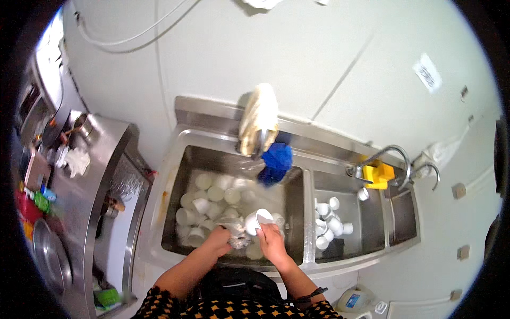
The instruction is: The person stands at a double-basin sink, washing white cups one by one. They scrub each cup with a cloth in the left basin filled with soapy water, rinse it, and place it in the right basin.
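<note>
My right hand (271, 240) holds a white cup (257, 221) by its rim, tilted, above the large left sink basin (171, 199). Just left of it, my left hand (218, 240) grips a pale, crumpled scrubber or cloth (239, 241); its exact kind is unclear. Many white cups (215, 193) lie in cloudy water in this basin, several of them under the surface. In the middle basin (358, 243), more white cups (334, 225) are heaped against the left side, and a single cup (362, 194) lies near the back.
A cream cloth (259, 115) and a blue cloth (277, 156) hang over the faucet behind the left basin. Yellow blocks or sponges (377, 174) sit beside a curved metal faucet (398, 149). At left stands a steel counter (107, 139) with a pale cloth (77, 161). A plastic jug (352, 300) stands low at right.
</note>
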Demonstrator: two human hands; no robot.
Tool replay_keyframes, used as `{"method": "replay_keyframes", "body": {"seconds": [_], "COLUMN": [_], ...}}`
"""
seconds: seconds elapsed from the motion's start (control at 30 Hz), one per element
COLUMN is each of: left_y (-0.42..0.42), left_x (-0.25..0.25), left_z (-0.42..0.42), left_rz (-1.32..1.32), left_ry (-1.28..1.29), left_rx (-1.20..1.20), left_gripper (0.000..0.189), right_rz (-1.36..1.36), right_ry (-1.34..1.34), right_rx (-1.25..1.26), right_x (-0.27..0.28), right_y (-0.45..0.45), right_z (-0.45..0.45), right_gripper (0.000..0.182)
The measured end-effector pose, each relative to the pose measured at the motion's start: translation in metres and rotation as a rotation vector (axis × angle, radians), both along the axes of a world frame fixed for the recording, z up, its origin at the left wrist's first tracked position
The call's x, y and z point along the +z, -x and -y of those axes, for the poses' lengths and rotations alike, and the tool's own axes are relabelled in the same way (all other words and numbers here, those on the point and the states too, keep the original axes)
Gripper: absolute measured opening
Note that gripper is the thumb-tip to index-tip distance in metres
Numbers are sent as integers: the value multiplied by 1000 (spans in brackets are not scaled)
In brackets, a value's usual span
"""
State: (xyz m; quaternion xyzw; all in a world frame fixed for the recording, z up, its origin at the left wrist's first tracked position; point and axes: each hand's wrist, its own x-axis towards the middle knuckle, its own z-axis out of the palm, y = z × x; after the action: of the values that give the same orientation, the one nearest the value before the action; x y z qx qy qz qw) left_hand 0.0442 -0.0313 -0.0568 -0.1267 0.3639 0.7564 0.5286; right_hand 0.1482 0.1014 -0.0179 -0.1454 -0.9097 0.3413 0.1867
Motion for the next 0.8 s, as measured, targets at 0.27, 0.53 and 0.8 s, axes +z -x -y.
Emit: {"method": "replay_keyframes", "body": {"seconds": [0.27,0.53,0.8], "left_y": [-33,-77,-115], "left_x": [17,45,65], "left_z": [-14,-52,-94], "left_rz": [-69,-199,-147], "left_ry": [-12,-91,-72], "left_rx": [62,11,-16], "left_gripper": [23,27,27], "right_rz": [24,-1,-117], "right_ry": [1439,1138,786], "right_rx": [-270,-155,-409], "right_x": [-4,18,-23], "right_y": [-35,-104,-192], "right_z": [-38,-92,-187], "right_gripper": [18,23,20]}}
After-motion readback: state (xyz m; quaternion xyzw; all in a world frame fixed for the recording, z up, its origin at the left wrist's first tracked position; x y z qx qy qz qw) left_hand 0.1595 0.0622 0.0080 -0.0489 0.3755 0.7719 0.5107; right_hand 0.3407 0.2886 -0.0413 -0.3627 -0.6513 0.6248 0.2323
